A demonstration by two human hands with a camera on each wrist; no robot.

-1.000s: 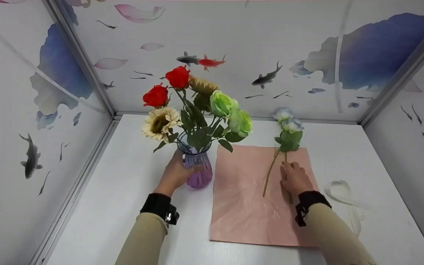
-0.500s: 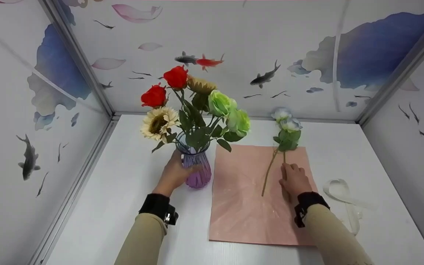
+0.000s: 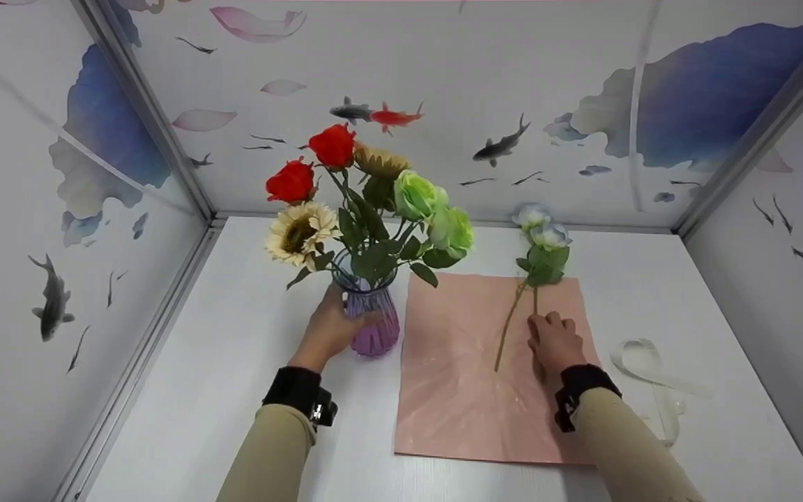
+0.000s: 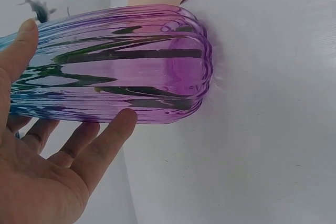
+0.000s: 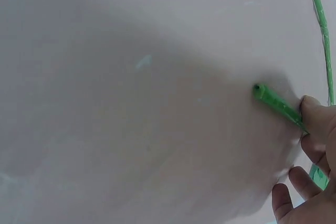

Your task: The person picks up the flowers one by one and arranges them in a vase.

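Note:
A ribbed glass vase (image 3: 377,331), blue at the top and purple below, stands upright on the white table. My left hand (image 3: 332,331) grips its side, thumb across the front. In the left wrist view, green stems (image 4: 131,55) show through the glass. The vase bears two red roses (image 3: 332,146), two sunflowers (image 3: 298,236) and two light green flowers (image 3: 450,230). My right hand (image 3: 556,343) pinches the stem of a pale blue-white flower (image 3: 550,237). Its cut stem end (image 5: 270,96) pokes out past the fingertips. A second pale blue flower (image 3: 531,215) lies beside it.
A sheet of pink wrapping paper (image 3: 457,397) lies flat on the table under the right hand and the flower stems. To its right is a looped white ribbon (image 3: 642,359). Printed white panels (image 3: 443,56) wall the table at the back and sides.
My right hand has shifted slightly down the flower's stem, toward the cut end. The left hand and the vase keep their places.

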